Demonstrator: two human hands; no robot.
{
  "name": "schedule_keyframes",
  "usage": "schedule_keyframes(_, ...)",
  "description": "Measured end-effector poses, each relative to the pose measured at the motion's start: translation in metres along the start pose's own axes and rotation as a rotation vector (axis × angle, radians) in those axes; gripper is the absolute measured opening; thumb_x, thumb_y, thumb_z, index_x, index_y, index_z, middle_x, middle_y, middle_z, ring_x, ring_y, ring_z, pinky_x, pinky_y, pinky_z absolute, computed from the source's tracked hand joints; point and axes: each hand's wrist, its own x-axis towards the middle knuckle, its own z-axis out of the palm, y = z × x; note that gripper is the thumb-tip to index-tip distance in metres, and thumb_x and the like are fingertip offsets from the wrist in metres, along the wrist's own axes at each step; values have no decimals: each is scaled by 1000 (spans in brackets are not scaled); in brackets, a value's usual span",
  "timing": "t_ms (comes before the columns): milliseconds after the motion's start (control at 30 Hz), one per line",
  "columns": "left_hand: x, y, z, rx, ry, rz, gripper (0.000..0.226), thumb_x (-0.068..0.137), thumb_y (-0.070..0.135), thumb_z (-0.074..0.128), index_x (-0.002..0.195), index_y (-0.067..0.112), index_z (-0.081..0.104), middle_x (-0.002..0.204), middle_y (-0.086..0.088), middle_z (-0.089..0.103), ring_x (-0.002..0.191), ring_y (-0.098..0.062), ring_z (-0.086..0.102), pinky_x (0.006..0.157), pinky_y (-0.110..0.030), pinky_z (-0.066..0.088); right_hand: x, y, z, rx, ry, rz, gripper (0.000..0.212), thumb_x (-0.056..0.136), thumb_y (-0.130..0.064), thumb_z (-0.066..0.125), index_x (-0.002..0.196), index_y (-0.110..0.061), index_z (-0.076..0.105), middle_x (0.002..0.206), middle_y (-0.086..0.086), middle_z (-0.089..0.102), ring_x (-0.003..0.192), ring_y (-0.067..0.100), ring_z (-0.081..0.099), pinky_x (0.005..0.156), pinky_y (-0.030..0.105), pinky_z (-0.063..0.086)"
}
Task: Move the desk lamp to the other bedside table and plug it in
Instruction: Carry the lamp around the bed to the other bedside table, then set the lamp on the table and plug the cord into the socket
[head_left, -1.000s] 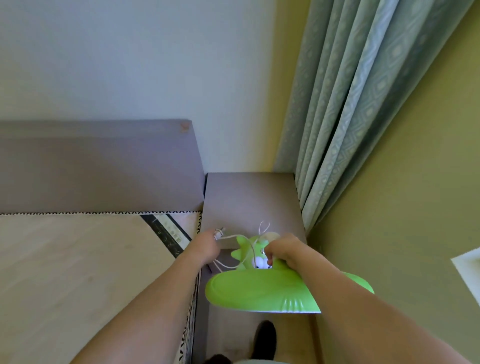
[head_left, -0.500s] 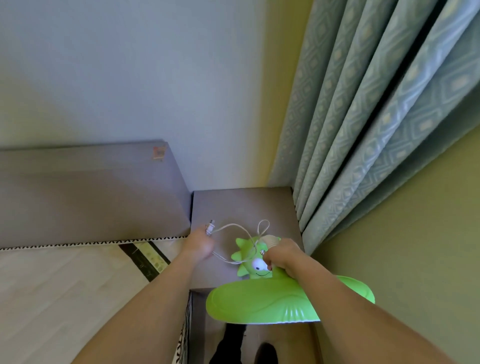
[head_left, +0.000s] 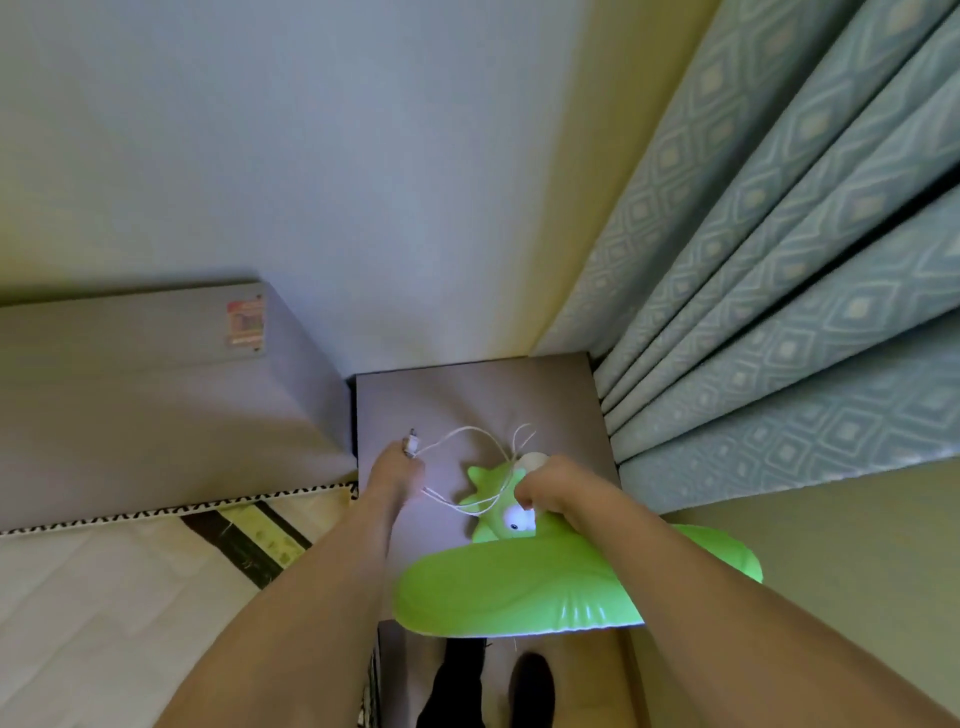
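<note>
One green desk lamp (head_left: 519, 582) fills the lower middle of my view, a cartoon creature with spikes and a white eye under a broad flat green shade. I see its body over the near part of the grey bedside table (head_left: 467, 405), while the shade juts out past the table's front edge toward me. My right hand (head_left: 550, 491) is closed around the top of the lamp's body, just behind the eye, so the shade lies below and nearer than the grip. A thin white cord (head_left: 467, 441) loops from the lamp across the tabletop to my left hand (head_left: 397, 470), whose fingers pinch the cord right at its small plug (head_left: 413, 444); the plug's tip points away from me, and I think it hangs free just above the surface, though the blur leaves me unsure. Left of the table stands the grey headboard (head_left: 171, 395), touching its side, with the mattress (head_left: 130, 597) below it. A patterned blue curtain (head_left: 779, 291) hangs along the table's right edge.
</note>
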Motion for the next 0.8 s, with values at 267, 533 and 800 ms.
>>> schedule_keyframes(267,52,-16,19,68,-25,-102,29,90,5,42,116,3,53,89,-21,61,77,-32,62,59,-27,41,37,-15,-2,-237,-34,15,24,88,-14,50,106,-4,63,121,18,59,116,29,56,79,29,37)
schedule_keyframes(533,76,-29,41,267,-28,-110,42,89,6,43,130,5,50,135,-19,52,125,-33,50,99,-34,42,61,-18,3,-364,-37,13,29,87,-12,48,111,-5,62,101,12,61,100,26,62,76,28,45)
schedule_keyframes(800,50,-17,25,199,-19,-143,45,88,13,48,133,4,44,138,-19,46,125,-35,48,93,-31,42,35,-17,0,-350,26,-29,16,85,-14,50,95,-9,61,91,6,52,83,21,49,69,23,37)
